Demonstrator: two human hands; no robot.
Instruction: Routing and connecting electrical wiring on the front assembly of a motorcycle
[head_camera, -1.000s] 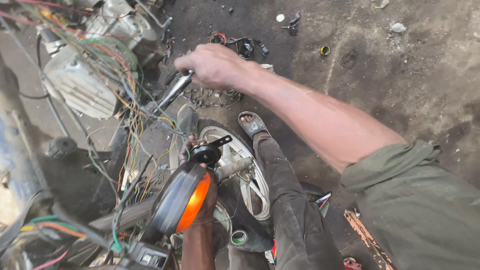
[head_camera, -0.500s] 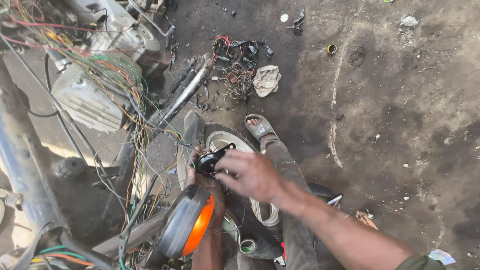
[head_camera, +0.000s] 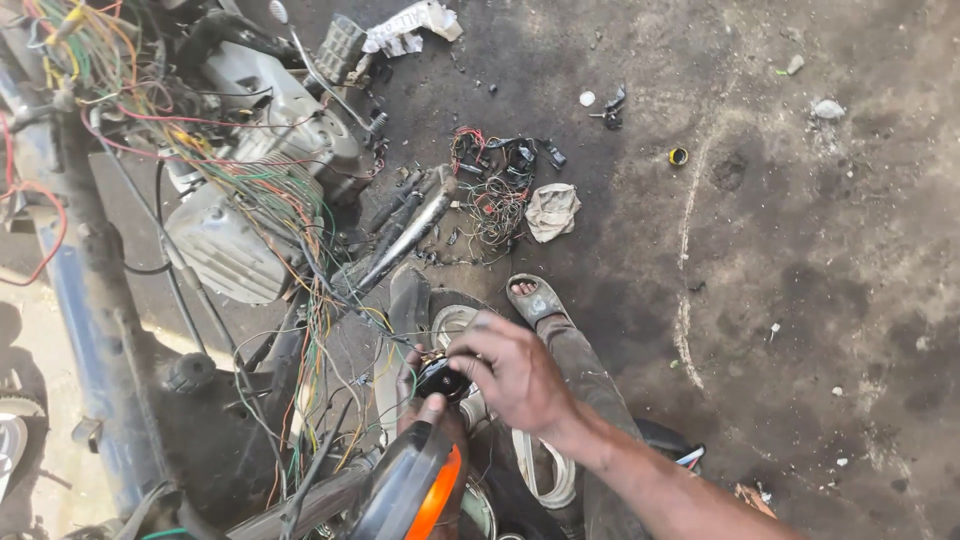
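Dark, oil-stained dirt floor (head_camera: 820, 300). Lying on it: crumpled grey rag (head_camera: 551, 211), tangle of loose wires (head_camera: 492, 185), chrome tube (head_camera: 408, 236), small yellow ring (head_camera: 678, 156), white disc (head_camera: 587, 98), torn paper scrap (head_camera: 410, 26), scattered pebbles.

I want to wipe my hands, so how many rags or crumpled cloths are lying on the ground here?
2. One crumpled grey rag lies beside the tangle of loose wires in the middle. A white crumpled cloth lies at the top by the engine. Others may be hidden under the parts.

Motorcycle repair yard: stripped engine (head_camera: 265, 200), loose wiring (head_camera: 290, 210), oily ground (head_camera: 800, 300).
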